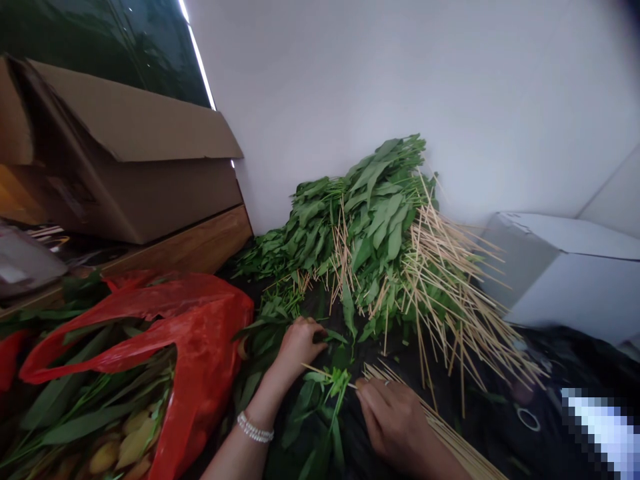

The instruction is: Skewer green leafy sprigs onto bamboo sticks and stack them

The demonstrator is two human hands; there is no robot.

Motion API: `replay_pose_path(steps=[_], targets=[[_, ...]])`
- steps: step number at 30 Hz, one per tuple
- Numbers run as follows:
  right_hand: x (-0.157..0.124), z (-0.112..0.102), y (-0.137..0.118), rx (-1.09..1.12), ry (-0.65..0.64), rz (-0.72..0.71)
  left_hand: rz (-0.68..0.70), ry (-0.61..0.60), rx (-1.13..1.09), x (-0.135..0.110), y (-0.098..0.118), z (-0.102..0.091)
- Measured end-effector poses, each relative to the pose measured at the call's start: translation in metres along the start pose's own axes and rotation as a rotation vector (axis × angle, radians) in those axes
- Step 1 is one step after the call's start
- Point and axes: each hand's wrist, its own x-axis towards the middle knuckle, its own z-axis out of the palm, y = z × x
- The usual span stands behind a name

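Observation:
My right hand [393, 410], a ring on one finger, grips a thin bamboo skewer [316, 369]. Folded green stems [339, 382] are threaded on that skewer, their long leaves [310, 413] hanging below. Just left of it, my left hand [299, 348], with a beaded bracelet [255, 428] on the wrist, has its fingers curled together at a leafy green stem [336, 336]; its grip is partly hidden. A bundle of bare bamboo skewers [450, 433] lies beneath and beside my right hand. Behind both hands rises a heap of skewered leafy greens [383, 200].
At left, a red plastic bag [210, 333] holds loose leaves and yellowish round items. An open cardboard box [165, 193] stands on a wooden surface [200, 243] behind it. A white box [565, 273] is at right, on black sheeting [575, 347]. A white wall [350, 80] closes the back.

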Motion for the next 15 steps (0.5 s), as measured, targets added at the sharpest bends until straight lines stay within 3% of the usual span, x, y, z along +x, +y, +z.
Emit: replay_pose_path(steps=[3,10,15], targets=[[0.0001,0.0006,0.0007,0.023,-0.011,0.015,0.011,0.032,-0.014,0.0014,-0.0007,-0.0005],[-0.0007,0.0036,0.0026,0.114,0.009,0.116,0.016,0.254,-0.234,0.0028,0.0011,-0.0047],[-0.0017,0.0078,0.0048,0.150,0.029,0.220,-0.061,0.208,-0.603,0.0043,0.0069,-0.0073]])
